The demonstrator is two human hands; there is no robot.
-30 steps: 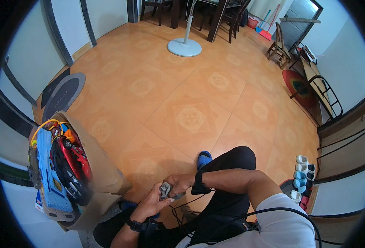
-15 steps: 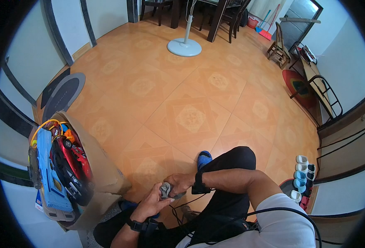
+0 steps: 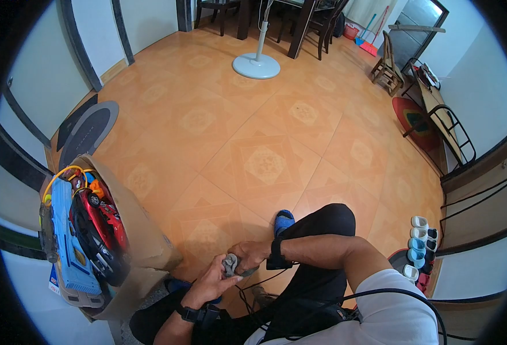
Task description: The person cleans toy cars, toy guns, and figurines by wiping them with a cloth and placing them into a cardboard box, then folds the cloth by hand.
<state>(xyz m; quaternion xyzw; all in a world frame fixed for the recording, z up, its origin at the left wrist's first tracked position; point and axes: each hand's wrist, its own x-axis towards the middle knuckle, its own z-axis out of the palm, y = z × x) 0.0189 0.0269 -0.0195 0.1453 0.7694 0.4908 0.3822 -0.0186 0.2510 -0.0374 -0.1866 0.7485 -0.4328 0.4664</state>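
A small crumpled grey cloth [image 3: 230, 264] is held between my two hands, low in the middle of the view. My left hand [image 3: 208, 283] grips it from the left, with the thumb along its lower edge. From the right, my right hand [image 3: 251, 255] has its fingers closed on the same cloth. Part of the cloth is hidden under my right hand's fingers. Both hands are above my lap, and black cables hang just below them.
At the left stands a cardboard box [image 3: 144, 230] full of toys, a blue plastic piece [image 3: 81, 241] among them. A white stand base [image 3: 256, 66] is ahead on the tiled floor. Several shoes [image 3: 417, 244] line the right wall, near a folding bed frame [image 3: 446, 123].
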